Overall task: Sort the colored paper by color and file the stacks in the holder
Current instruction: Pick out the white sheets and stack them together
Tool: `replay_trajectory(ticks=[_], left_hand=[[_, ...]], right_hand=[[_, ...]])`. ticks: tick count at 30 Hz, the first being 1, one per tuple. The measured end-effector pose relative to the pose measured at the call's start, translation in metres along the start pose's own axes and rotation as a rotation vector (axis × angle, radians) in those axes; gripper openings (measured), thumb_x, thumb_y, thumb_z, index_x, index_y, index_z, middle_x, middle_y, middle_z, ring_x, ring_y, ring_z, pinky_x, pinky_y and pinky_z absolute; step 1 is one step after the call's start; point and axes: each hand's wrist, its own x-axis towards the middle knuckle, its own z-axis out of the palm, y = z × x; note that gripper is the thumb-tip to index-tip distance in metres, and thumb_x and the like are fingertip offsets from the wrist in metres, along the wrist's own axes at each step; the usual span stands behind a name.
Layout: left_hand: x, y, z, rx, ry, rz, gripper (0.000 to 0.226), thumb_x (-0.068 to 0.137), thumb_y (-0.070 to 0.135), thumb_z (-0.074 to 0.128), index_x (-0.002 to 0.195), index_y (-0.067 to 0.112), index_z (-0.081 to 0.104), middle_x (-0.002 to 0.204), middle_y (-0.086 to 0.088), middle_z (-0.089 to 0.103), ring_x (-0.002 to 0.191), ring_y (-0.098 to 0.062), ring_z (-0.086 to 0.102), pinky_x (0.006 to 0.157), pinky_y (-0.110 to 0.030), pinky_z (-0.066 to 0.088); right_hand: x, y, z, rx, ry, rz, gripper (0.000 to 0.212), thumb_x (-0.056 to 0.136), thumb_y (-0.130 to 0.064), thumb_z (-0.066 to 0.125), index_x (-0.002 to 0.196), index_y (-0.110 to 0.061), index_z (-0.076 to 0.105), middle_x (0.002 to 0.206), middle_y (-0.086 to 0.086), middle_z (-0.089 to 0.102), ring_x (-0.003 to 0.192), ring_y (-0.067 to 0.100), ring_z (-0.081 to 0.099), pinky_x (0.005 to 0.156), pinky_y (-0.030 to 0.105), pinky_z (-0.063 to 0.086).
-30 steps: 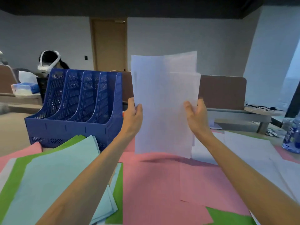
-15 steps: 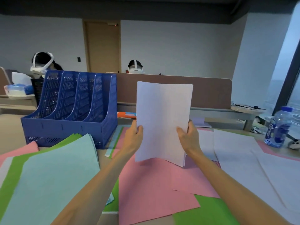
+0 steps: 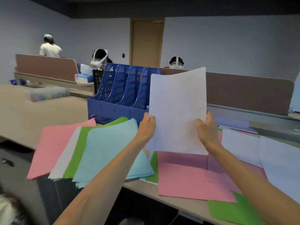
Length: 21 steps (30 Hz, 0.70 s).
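- A stack of white paper point(image 3: 177, 111) is being held upright in the air, above the surface point(image 3: 32, 114) and just in front of the right end of the blue holder point(image 3: 120, 95), covering part of it
- The left grip point(image 3: 148, 125) is pinching the stack's left edge low down, thumb on the near face and fingers curled behind
- The right grip point(image 3: 205, 127) is pinching the right edge at about the same height, thumb in front, fingers wrapping round the back
- The holder is standing on the surface with its slots open towards the camera; no paper is showing in the slots that can be seen
- A fanned pile is lying left of the arms and overhanging the surface's near edge: light blue sheets point(image 3: 112, 148) on top, then a green sheet point(image 3: 76, 151), a grey sheet point(image 3: 65, 159) and a pink sheet point(image 3: 53, 143) sticking out leftwards
- Pink sheets point(image 3: 186, 179) are lying flat under the raised stack, with another green sheet point(image 3: 232, 211) peeking out at the lower right
- Loose white sheets point(image 3: 279, 159) are spreading over the surface to the right
- A clear box point(image 3: 48, 94) is sitting on the surface further left, and a tissue box point(image 3: 82, 77) is resting on a desk behind
- Three people wearing head straps are sitting or standing beyond brown dividers point(image 3: 250, 93), near a wooden door point(image 3: 146, 44)
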Motion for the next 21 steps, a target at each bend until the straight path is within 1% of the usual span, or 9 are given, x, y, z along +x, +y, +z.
replay_trajectory(ticks=[3,7,11,13,15,16,18,20,21], left_hand=[[-0.009,-0.008,-0.047,-0.011,0.092,-0.037,0.011,0.098,0.02,0.029,0.096,0.011,0.036,0.078,0.001,0.038,0.07,-0.016,0.038,0.059,-0.032,0.029],[-0.021,-0.022,-0.102,0.038,0.134,-0.148,0.016,0.099,0.026,0.033,0.106,0.013,0.038,0.092,0.0,0.043,0.082,-0.017,0.042,0.065,-0.032,0.031],[-0.036,-0.034,-0.16,-0.029,0.185,-0.217,0.031,0.089,0.027,0.048,0.116,0.012,0.047,0.113,-0.004,0.059,0.097,-0.021,0.054,0.076,-0.032,0.043],[-0.045,-0.039,-0.186,-0.085,0.211,-0.218,0.04,0.078,0.018,0.052,0.117,0.009,0.054,0.11,-0.011,0.066,0.086,-0.021,0.061,0.073,-0.029,0.048],[-0.055,-0.043,-0.212,-0.061,0.259,-0.206,0.032,0.083,0.008,0.051,0.114,0.012,0.056,0.089,-0.002,0.068,0.071,-0.014,0.063,0.056,-0.016,0.05],[-0.06,-0.046,-0.225,-0.058,0.294,-0.197,0.032,0.086,0.005,0.048,0.117,0.013,0.055,0.086,0.001,0.066,0.068,-0.011,0.062,0.05,-0.016,0.048],[-0.068,-0.053,-0.254,-0.044,0.379,-0.175,0.032,0.087,0.002,0.045,0.117,0.013,0.051,0.091,-0.002,0.062,0.069,-0.013,0.059,0.05,-0.019,0.047],[-0.078,-0.062,-0.286,-0.04,0.48,-0.16,0.028,0.084,0.006,0.047,0.111,0.014,0.049,0.096,-0.007,0.06,0.074,-0.018,0.058,0.058,-0.024,0.045],[-0.085,-0.065,-0.301,-0.059,0.521,-0.163,0.027,0.084,0.008,0.049,0.11,0.015,0.049,0.097,-0.007,0.06,0.075,-0.019,0.057,0.061,-0.026,0.045]], right_hand=[[-0.008,-0.012,0.036,0.062,-0.145,0.01,0.018,0.085,-0.011,0.045,0.101,-0.015,0.052,0.092,0.0,0.06,0.079,0.021,0.055,0.065,0.034,0.045],[-0.022,-0.031,0.083,0.141,-0.29,0.1,0.025,0.085,-0.008,0.044,0.106,-0.016,0.055,0.095,-0.001,0.063,0.078,0.018,0.059,0.059,0.027,0.044],[-0.038,-0.055,0.137,0.236,-0.379,0.176,0.03,0.082,-0.007,0.045,0.109,-0.013,0.059,0.098,0.004,0.066,0.079,0.02,0.06,0.06,0.027,0.046],[-0.048,-0.067,0.161,0.267,-0.429,0.21,0.03,0.081,-0.007,0.045,0.107,-0.014,0.059,0.095,0.004,0.065,0.078,0.02,0.06,0.06,0.026,0.046],[-0.058,-0.08,0.182,0.268,-0.506,0.226,0.022,0.081,-0.005,0.044,0.096,-0.013,0.057,0.085,0.002,0.06,0.071,0.018,0.054,0.058,0.026,0.042],[-0.064,-0.087,0.191,0.267,-0.552,0.232,0.016,0.081,-0.004,0.042,0.086,-0.013,0.054,0.078,0.002,0.055,0.065,0.016,0.048,0.056,0.026,0.038],[-0.073,-0.098,0.209,0.288,-0.627,0.263,0.015,0.079,-0.004,0.039,0.07,-0.015,0.045,0.067,0.001,0.045,0.057,0.016,0.037,0.052,0.025,0.03],[-0.082,-0.103,0.227,0.289,-0.715,0.296,0.022,0.084,-0.007,0.037,0.075,-0.013,0.056,0.069,0.003,0.059,0.059,0.019,0.051,0.054,0.025,0.043],[-0.087,-0.104,0.236,0.239,-0.748,0.283,0.026,0.087,-0.01,0.036,0.085,-0.011,0.062,0.079,0.005,0.066,0.07,0.022,0.06,0.059,0.031,0.051]])
